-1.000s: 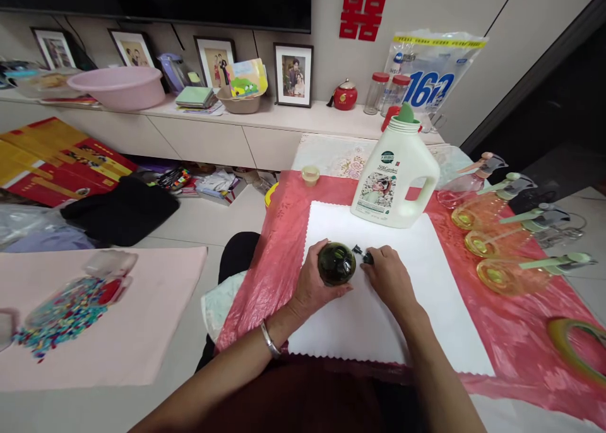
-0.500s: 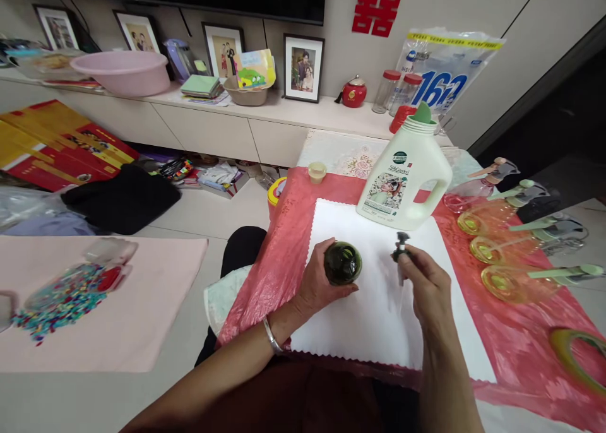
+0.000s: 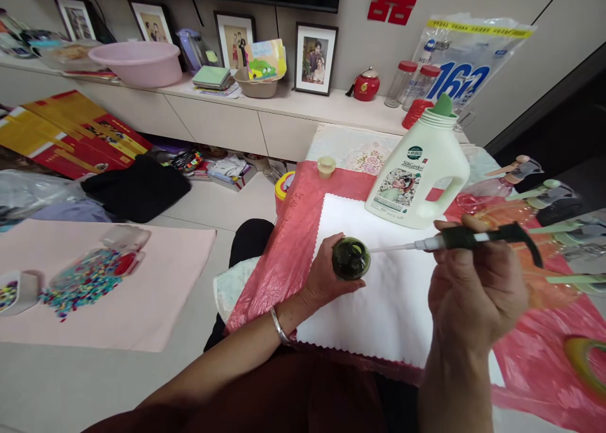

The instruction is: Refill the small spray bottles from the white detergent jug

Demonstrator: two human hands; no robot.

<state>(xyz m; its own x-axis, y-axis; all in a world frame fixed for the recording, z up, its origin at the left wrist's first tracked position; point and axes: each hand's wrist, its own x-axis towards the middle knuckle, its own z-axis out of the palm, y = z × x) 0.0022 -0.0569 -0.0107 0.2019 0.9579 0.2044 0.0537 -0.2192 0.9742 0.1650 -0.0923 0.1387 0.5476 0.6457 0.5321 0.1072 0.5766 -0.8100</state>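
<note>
The left hand (image 3: 326, 269) is wrapped round the dark green bottle (image 3: 351, 259), its fingers and thumb on the bottle's left and near sides, above the left half of the white mat (image 3: 388, 319). The right hand (image 3: 473, 294) is closed on the black collar of the pump (image 3: 461, 237), above the mat's right edge. The pump's long axis runs nearly level from left to right: the tube's thin tip points left, at the bottle's right side, whether touching I cannot tell; the black spout is at the right end, bending toward the near side. There is one bottle and one pump. One white jug (image 3: 426, 174) stands upright at the mat's far edge, toward its right corner; one small cup (image 3: 326, 166) sits near the red cover's (image 3: 265, 275) far left corner. Four spray bottles (image 3: 492, 190), one pink and three yellow, line the cover's right side.
</note>
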